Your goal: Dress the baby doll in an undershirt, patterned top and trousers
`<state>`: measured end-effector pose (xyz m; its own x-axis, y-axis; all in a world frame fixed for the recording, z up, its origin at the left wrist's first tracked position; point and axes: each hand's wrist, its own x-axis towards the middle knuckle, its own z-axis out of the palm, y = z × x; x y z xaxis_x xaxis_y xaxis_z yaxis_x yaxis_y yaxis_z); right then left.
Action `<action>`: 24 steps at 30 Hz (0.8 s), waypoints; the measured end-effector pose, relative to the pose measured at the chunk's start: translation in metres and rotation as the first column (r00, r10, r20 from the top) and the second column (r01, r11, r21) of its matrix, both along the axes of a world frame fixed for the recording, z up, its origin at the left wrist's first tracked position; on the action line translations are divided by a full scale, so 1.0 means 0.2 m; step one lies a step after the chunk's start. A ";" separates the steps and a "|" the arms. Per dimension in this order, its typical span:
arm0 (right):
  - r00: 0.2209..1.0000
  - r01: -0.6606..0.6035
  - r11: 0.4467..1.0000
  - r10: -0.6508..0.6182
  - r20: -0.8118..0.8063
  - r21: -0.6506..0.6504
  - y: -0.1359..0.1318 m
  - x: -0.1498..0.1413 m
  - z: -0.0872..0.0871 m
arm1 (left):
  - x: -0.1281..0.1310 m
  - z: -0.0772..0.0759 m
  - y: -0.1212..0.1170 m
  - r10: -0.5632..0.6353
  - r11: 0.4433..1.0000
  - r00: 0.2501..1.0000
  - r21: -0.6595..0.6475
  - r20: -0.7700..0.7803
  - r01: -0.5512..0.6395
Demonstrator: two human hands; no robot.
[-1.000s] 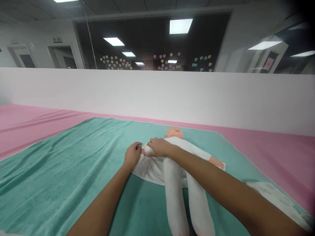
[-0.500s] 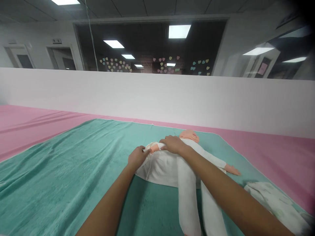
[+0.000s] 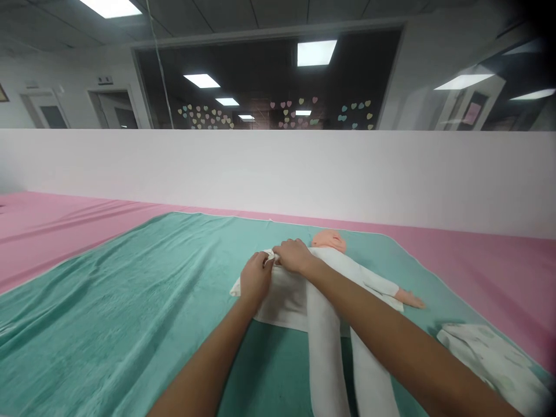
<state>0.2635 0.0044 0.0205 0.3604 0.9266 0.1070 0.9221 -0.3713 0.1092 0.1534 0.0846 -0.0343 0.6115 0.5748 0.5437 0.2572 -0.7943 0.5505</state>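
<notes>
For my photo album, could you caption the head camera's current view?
Two bare hands pinch white cloth beside a baby doll on a green blanket.

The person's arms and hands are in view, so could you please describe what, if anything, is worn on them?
The left hand and right hand are bare, without gloves. No sleeve, watch or bracelet shows on the left forearm or the right forearm. Rings cannot be ruled out, as both hands are partly hidden.
</notes>
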 end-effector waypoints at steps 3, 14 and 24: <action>0.999 -0.041 0.999 0.041 -0.027 0.003 0.02 -0.03 -0.01 | 0.02 -0.01 -0.05 -0.049 0.995 0.998 -0.089 0.042 0.052; 0.785 0.571 0.690 -0.299 -0.543 0.446 -0.80 0.44 0.00 | -0.09 0.05 -0.03 0.062 0.937 0.996 -0.347 0.057 -0.038; 0.552 0.459 0.848 -0.039 -0.833 0.264 -0.86 0.54 -0.12 | -0.05 0.03 -0.10 0.040 0.971 0.999 -0.236 0.035 -0.031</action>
<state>0.3721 -0.1685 -0.0032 0.6990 0.7151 -0.0033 0.4145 -0.4089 -0.8130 0.1425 0.0636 -0.0282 0.5693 0.7104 0.4137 0.2575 -0.6320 0.7309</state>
